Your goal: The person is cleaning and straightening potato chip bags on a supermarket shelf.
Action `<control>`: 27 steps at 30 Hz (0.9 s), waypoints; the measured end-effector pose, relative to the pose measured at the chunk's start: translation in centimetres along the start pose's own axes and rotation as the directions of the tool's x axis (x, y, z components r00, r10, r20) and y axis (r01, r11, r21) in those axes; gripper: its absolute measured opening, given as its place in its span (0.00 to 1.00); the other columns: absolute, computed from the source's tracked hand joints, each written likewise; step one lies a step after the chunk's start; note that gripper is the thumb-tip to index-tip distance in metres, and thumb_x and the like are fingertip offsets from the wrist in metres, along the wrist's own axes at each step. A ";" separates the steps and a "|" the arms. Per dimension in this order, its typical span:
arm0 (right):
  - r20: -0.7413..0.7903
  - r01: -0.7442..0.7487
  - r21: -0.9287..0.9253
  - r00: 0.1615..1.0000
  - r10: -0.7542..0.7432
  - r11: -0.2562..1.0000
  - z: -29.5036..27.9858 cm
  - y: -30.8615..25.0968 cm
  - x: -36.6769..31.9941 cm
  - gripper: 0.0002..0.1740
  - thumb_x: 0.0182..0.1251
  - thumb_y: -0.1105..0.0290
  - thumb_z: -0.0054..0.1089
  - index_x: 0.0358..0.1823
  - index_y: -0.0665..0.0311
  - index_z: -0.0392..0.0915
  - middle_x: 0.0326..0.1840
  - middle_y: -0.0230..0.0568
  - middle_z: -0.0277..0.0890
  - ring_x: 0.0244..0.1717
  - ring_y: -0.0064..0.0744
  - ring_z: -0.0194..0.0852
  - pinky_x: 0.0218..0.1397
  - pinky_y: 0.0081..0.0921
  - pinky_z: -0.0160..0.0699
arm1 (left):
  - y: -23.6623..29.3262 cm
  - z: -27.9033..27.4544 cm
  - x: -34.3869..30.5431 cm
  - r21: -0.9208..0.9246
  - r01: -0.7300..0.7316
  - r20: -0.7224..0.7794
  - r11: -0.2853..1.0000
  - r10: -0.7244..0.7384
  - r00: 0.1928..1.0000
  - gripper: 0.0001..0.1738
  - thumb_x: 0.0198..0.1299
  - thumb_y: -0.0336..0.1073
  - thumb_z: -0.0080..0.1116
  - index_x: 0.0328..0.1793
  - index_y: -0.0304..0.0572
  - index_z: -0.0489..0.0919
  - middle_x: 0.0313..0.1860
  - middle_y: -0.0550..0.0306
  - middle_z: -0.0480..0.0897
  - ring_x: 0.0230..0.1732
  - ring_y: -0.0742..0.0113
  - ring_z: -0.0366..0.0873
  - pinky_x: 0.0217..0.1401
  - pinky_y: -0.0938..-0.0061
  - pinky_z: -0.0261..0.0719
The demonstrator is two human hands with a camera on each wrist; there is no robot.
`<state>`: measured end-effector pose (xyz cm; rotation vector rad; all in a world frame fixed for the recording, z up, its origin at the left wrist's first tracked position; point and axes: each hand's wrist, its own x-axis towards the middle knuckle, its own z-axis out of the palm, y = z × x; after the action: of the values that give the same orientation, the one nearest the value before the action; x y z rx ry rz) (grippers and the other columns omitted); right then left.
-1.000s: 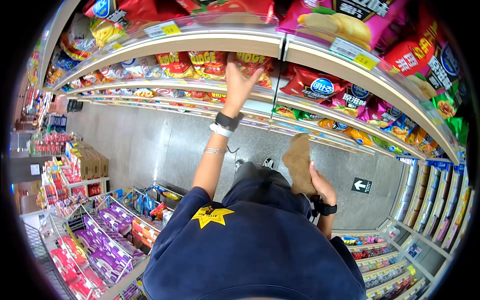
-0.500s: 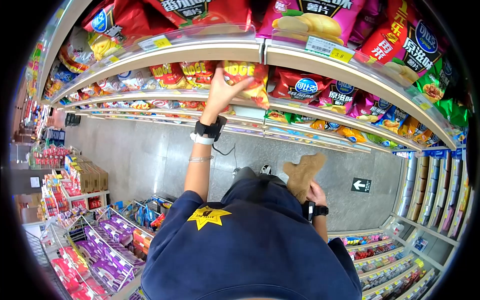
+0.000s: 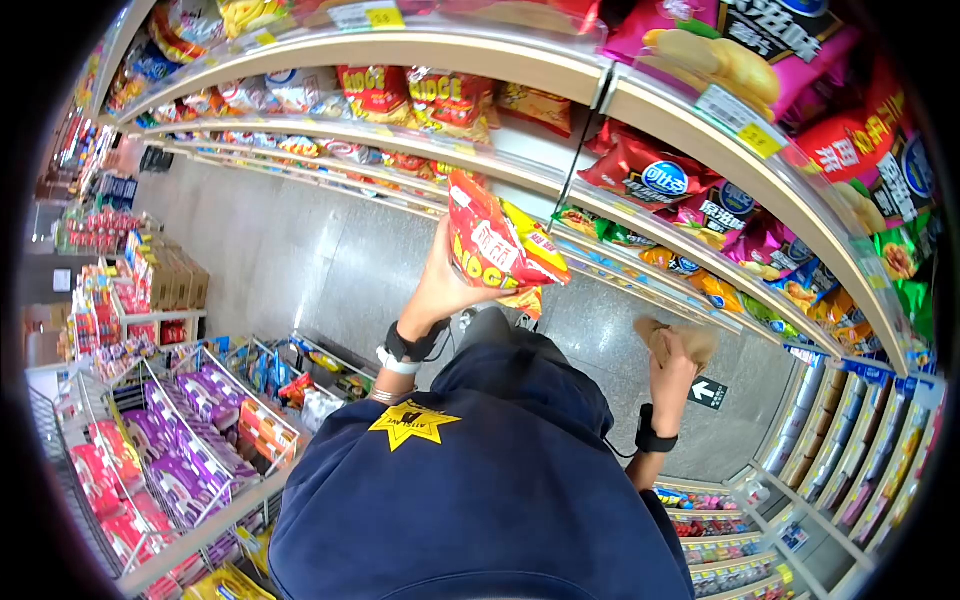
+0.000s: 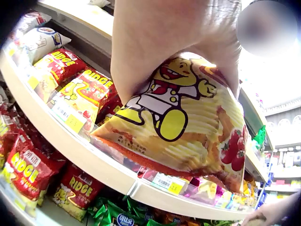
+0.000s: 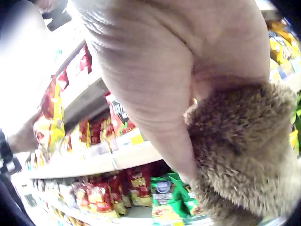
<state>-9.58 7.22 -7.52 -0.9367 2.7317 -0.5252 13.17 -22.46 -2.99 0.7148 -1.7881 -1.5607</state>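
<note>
My left hand [image 3: 440, 288] grips a red and yellow RIDGE chip bag [image 3: 492, 240], held out in front of the shelves. In the left wrist view the chip bag [image 4: 202, 141] hangs below the hand, showing a cartoon chef, ridged chips and tomatoes. My right hand [image 3: 672, 375] holds a brown, furry plush item [image 3: 698, 342] low on the right. The right wrist view shows its shaggy pile [image 5: 244, 150] under my fingers; its full shape is hidden. More RIDGE bags [image 3: 445, 100] stand on the shelf behind the held one.
Shelf edges [image 3: 440, 50] with price tags curve across the front, carrying chip bags such as a red one [image 3: 650, 172]. Wire baskets [image 3: 190, 440] of packaged goods stand at the left. A floor arrow sign [image 3: 706, 393] lies near my right hand.
My left hand reached to the shelf, took the RIDGE bag and drew it back and down towards my body. My right hand with the plush item moved outward to the right.
</note>
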 end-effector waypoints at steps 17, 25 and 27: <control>0.371 -0.224 0.555 0.929 -0.004 -0.801 3.6 -9.4 -2.0 0.29 0.72 0.59 0.54 0.70 0.62 0.62 0.72 0.47 0.61 0.71 0.42 0.58 0.74 0.44 0.58 | 4.3 -0.4 -2.2 0.128 -0.383 -0.280 0.915 0.404 0.871 0.59 0.34 0.31 0.83 0.68 0.41 0.50 0.69 0.40 0.62 0.66 0.55 0.69 0.67 0.62 0.70; -0.274 0.145 0.869 0.937 0.215 0.472 1.9 -16.9 -4.4 0.26 0.71 0.69 0.56 0.66 0.72 0.62 0.68 0.47 0.65 0.65 0.38 0.65 0.69 0.37 0.61 | 4.9 -3.1 -3.4 0.195 -0.163 -0.454 0.967 0.237 0.859 0.56 0.31 0.38 0.85 0.66 0.40 0.60 0.61 0.43 0.71 0.60 0.54 0.74 0.60 0.63 0.73; -0.406 0.311 0.678 0.914 -0.013 0.666 2.1 -17.8 -6.1 0.26 0.70 0.70 0.55 0.66 0.72 0.63 0.67 0.49 0.65 0.65 0.42 0.65 0.69 0.38 0.60 | 5.1 -3.9 -3.3 0.229 -0.127 -0.475 0.965 0.224 0.851 0.54 0.30 0.40 0.85 0.64 0.39 0.63 0.56 0.44 0.75 0.56 0.50 0.75 0.57 0.61 0.73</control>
<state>5.61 -2.59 -1.99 -0.9047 2.3022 -1.8394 18.36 -21.72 2.01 0.9189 -1.5632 -0.9735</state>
